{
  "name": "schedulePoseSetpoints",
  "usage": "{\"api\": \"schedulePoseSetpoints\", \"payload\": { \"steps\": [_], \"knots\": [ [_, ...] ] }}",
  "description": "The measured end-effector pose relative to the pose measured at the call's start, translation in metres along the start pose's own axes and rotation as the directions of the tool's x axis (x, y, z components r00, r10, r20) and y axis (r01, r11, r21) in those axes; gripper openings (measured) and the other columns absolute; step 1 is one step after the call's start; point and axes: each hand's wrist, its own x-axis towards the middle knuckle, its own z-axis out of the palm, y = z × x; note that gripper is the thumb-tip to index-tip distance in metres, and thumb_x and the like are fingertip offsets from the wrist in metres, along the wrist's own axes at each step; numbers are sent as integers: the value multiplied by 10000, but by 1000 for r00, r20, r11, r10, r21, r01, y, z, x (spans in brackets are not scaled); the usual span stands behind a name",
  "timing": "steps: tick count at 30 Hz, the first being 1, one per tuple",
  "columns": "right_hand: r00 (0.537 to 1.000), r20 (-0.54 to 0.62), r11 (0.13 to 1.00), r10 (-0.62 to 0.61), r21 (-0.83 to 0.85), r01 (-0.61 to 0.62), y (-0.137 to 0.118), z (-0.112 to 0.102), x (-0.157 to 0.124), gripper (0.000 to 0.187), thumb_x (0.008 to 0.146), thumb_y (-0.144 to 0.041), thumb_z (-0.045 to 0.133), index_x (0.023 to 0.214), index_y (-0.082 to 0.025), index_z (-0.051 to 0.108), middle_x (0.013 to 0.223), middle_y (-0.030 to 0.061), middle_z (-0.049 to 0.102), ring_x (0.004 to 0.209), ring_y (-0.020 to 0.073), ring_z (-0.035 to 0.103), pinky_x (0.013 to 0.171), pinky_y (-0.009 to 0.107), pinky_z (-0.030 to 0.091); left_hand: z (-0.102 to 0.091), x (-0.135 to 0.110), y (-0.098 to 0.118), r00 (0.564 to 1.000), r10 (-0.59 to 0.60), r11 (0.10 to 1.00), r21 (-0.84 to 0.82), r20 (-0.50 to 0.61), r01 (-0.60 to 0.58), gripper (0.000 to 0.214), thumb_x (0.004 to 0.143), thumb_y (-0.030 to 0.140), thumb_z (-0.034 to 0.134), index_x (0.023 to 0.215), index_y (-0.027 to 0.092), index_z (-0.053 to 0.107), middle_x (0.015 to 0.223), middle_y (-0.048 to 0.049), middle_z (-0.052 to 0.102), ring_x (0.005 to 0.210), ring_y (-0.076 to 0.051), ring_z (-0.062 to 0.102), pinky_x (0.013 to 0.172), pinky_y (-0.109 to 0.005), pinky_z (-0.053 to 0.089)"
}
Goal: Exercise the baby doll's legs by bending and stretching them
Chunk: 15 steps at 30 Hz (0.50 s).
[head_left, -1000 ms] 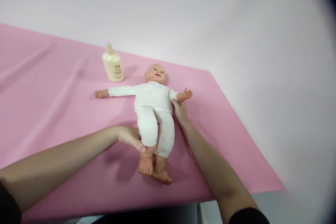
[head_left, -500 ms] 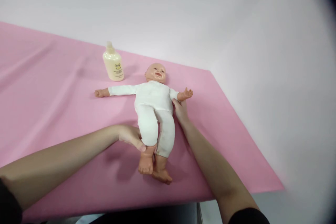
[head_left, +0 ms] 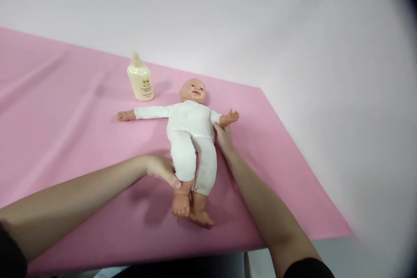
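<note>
A baby doll (head_left: 190, 121) with a white cloth body lies face up, its head away from me and its arms spread. My left hand (head_left: 163, 170) grips the doll's lower leg on the left, the thumb over the ankle and the fingers hidden behind the leg. At the doll's other side, my right hand (head_left: 224, 137) is under the short-looking arm, close to the torso. Its thumb touches the cloth near the armpit, while most of its fingers are hidden beneath the arm.
A pale yellow pump bottle (head_left: 140, 81) with a printed label stands beyond the doll's outstretched arm, on the left. Pink cloth (head_left: 71, 113) with a few creases covers the table. Behind and to the right is a white wall (head_left: 208, 17).
</note>
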Motion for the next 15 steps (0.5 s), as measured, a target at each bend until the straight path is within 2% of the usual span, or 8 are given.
{"api": "schedulePoseSetpoints", "payload": {
  "steps": [5,9,12,15],
  "knots": [
    [996,-28,996,86,38,-84,-13,3,-2,704,770,-438,711,1401,-169,550,1518,191,630,1375,333,624,1224,552,485,1,0,1,1000,15,1000,4,8,-15,536,870,533,896,1250,172,782,1243,-80,809,1260,-280,725,1120,-342,556],
    [996,-33,997,77,14,-77,-15,3,-2,719,784,-409,699,1439,-169,526,1551,185,606,1411,327,603,1246,544,466,1,1,0,1000,24,1000,-7,-14,-24,538,843,553,909,1218,182,804,1184,-78,821,1217,-290,745,1098,-350,574],
    [997,-24,997,73,-5,-73,-13,3,-2,754,788,-425,692,1459,-131,514,1564,219,584,1415,338,597,1252,542,460,2,2,1,999,31,999,-5,-17,-31,538,836,564,909,1205,185,809,1157,-70,824,1190,-289,753,1083,-357,584],
    [998,-19,998,65,-8,-65,-8,3,-1,755,788,-451,684,1468,-165,522,1535,199,609,1398,338,611,1228,559,488,3,1,2,1000,22,1000,-1,-11,-22,557,852,574,896,1220,169,795,1195,-74,818,1218,-280,739,1107,-347,562]
  ]
}}
